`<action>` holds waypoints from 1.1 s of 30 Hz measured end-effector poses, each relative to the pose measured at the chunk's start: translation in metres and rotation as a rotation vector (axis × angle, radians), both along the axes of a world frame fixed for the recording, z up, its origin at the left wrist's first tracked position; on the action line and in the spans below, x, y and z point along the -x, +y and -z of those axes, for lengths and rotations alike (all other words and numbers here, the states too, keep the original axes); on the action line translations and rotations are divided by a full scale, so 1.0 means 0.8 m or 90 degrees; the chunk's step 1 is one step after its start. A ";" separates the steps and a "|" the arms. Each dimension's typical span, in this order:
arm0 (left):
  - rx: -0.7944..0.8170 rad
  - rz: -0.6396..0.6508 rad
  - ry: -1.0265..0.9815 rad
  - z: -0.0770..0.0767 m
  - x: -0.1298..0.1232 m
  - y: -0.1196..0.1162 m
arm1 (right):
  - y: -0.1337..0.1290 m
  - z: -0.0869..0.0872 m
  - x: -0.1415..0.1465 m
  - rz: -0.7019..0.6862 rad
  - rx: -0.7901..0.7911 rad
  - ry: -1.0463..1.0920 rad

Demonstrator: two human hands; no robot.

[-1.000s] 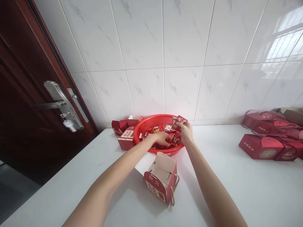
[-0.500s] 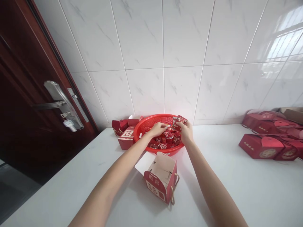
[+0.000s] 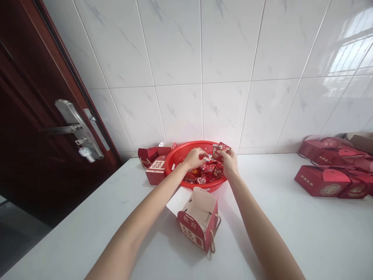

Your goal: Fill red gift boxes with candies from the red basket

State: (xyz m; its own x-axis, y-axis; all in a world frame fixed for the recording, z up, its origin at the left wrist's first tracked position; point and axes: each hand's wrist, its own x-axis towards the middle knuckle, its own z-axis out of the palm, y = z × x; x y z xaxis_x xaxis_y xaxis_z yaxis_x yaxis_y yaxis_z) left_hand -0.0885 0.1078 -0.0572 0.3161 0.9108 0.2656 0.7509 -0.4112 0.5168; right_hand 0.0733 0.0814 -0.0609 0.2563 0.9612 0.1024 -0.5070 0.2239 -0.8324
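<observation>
A red plastic basket (image 3: 171, 171) holds many small wrapped sweets (image 3: 208, 171), mostly red. My left hand (image 3: 194, 158) is over the middle of the basket, its fingers bent and slightly apart, the tips near a white-and-blue wrapper (image 3: 207, 158). At the basket's right rim, my right hand (image 3: 230, 162) is closed on red patterned sweet packets (image 3: 223, 147), which stick up above its fingers. Between my forearms stands a red gift box (image 3: 194, 229) with its top open and a rope handle (image 3: 214, 235). Its pale inside shows no sweets.
Several red boxes (image 3: 157, 169) stand left of the basket, against the tiled wall (image 3: 177, 112). More red boxes (image 3: 323, 181) sit at the right on the white tabletop (image 3: 262, 194). A dark wooden door (image 3: 29, 116) with a metal handle is at the left.
My left fingers have loosened and shifted slightly among the sweets, and some sweets beneath them have moved. My right hand stays in place with its packets. The open gift box has not moved.
</observation>
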 end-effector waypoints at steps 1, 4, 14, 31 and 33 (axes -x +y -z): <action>0.046 0.059 0.035 0.001 -0.003 -0.004 | 0.000 0.001 0.000 0.003 0.002 -0.002; 0.193 0.215 0.179 0.005 -0.010 -0.012 | 0.002 0.002 0.000 0.008 0.004 -0.007; 0.151 0.151 0.426 0.006 -0.026 -0.014 | 0.003 0.002 0.000 0.005 0.000 0.001; 0.194 -0.034 0.443 0.014 -0.022 -0.003 | 0.003 0.004 0.000 -0.001 0.004 -0.001; 0.194 -0.030 0.442 0.015 -0.022 -0.004 | 0.003 0.004 0.000 -0.001 0.007 -0.002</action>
State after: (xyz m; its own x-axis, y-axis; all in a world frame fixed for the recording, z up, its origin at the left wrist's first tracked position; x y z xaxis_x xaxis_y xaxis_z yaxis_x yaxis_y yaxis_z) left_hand -0.0706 0.1044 -0.0691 0.2778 0.9285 -0.2463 0.9584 -0.2854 0.0050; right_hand 0.0732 0.0838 -0.0641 0.2548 0.9626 0.0920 -0.5051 0.2137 -0.8362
